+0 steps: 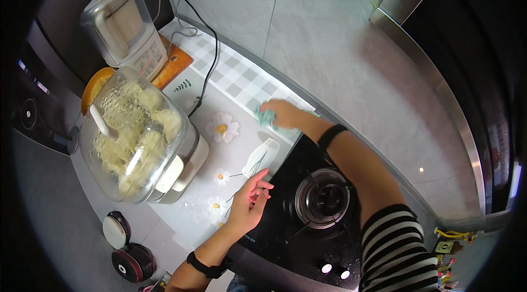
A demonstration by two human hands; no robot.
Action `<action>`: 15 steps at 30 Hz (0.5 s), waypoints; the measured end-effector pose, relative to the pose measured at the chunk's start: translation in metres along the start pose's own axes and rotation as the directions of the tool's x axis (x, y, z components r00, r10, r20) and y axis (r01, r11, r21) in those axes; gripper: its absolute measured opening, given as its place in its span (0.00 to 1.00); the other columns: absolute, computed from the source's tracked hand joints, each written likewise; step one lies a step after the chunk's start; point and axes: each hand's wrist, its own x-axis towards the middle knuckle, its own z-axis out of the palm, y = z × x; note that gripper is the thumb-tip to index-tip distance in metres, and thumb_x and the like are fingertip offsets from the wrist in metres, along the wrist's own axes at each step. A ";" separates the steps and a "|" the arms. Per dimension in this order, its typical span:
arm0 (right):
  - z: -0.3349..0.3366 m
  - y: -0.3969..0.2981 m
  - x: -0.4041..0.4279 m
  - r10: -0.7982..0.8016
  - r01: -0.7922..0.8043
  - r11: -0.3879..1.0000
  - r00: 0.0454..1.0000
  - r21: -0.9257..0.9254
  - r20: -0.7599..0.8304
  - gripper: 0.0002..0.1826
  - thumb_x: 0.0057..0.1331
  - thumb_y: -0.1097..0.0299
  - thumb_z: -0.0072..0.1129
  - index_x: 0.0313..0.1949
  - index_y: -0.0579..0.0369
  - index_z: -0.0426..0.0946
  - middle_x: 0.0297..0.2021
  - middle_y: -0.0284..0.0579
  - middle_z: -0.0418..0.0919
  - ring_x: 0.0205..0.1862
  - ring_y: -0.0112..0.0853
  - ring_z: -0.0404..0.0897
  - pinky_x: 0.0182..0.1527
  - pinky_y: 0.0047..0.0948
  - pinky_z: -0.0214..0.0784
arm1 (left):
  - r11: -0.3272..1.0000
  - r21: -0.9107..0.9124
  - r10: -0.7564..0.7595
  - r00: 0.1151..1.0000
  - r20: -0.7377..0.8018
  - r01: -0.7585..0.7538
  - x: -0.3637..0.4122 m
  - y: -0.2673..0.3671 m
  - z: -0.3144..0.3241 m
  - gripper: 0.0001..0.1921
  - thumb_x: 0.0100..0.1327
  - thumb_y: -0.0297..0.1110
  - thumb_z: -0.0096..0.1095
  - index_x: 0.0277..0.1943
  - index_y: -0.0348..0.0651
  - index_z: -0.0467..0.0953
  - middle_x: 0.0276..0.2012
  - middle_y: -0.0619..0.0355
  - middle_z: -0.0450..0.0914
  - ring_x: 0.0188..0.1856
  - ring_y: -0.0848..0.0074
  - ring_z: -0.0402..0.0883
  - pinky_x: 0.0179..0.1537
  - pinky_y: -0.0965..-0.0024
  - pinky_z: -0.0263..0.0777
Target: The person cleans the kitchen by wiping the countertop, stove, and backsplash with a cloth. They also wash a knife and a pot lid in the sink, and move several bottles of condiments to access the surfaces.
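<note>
My right hand (pixel 285 113) grips a crumpled green cloth (pixel 265 116). It presses the cloth onto the back strip of the counter, beside the far corner of the black glass gas hob (pixel 284 193). Over the hob's left edge hovers my left hand (pixel 249 203), empty, its fingers loosely curled and apart. Under and around the hands lies a counter mat printed with white flowers (pixel 222 127). White powder (pixel 197 209) is scattered on the mat left of my left hand.
An electric steamer (pixel 131 135) full of pale food under a wet clear lid stands left. Behind it are a yellow bowl (pixel 91 88) and a blender (pixel 123 28) on a wooden board (pixel 175 63). A black cord (pixel 215 44) crosses the mat. A burner (pixel 323 198) sits below my right forearm.
</note>
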 end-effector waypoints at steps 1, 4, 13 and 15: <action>0.009 -0.007 -0.015 -0.106 0.105 0.992 0.994 0.068 0.013 0.27 0.46 0.81 0.60 0.48 0.46 0.76 0.41 0.47 0.77 0.46 0.43 0.75 0.46 0.36 0.69 | 1.000 -0.009 -0.007 1.000 0.006 0.007 0.000 0.003 0.002 0.26 0.67 0.17 0.47 0.67 0.42 0.61 0.46 0.58 0.76 0.39 0.83 0.75 0.44 0.80 0.70; 0.008 -0.060 -0.047 -0.033 -0.074 0.968 0.909 0.238 0.415 0.26 0.46 0.80 0.61 0.47 0.46 0.77 0.42 0.45 0.77 0.46 0.41 0.77 0.47 0.38 0.69 | 1.000 -0.026 0.018 1.000 0.010 -0.018 0.002 0.000 0.004 0.26 0.67 0.17 0.47 0.67 0.42 0.61 0.46 0.58 0.76 0.39 0.83 0.75 0.44 0.80 0.70; -0.009 -0.002 0.022 0.547 -0.595 0.791 0.792 -0.140 -0.273 0.26 0.55 0.76 0.59 0.55 0.50 0.71 0.58 0.57 0.66 0.54 0.57 0.70 0.58 0.44 0.64 | 0.999 -0.014 0.031 1.000 -0.001 -0.031 -0.002 0.001 -0.006 0.25 0.68 0.18 0.47 0.67 0.41 0.61 0.46 0.58 0.75 0.39 0.85 0.74 0.44 0.80 0.70; -0.004 0.011 0.035 0.422 -0.478 0.872 0.844 -0.108 -0.330 0.25 0.53 0.79 0.57 0.54 0.51 0.72 0.55 0.56 0.70 0.53 0.54 0.71 0.57 0.42 0.65 | 0.999 -0.031 0.026 1.000 -0.012 -0.026 -0.001 0.000 -0.007 0.25 0.68 0.19 0.48 0.67 0.41 0.60 0.45 0.59 0.75 0.38 0.86 0.73 0.44 0.81 0.70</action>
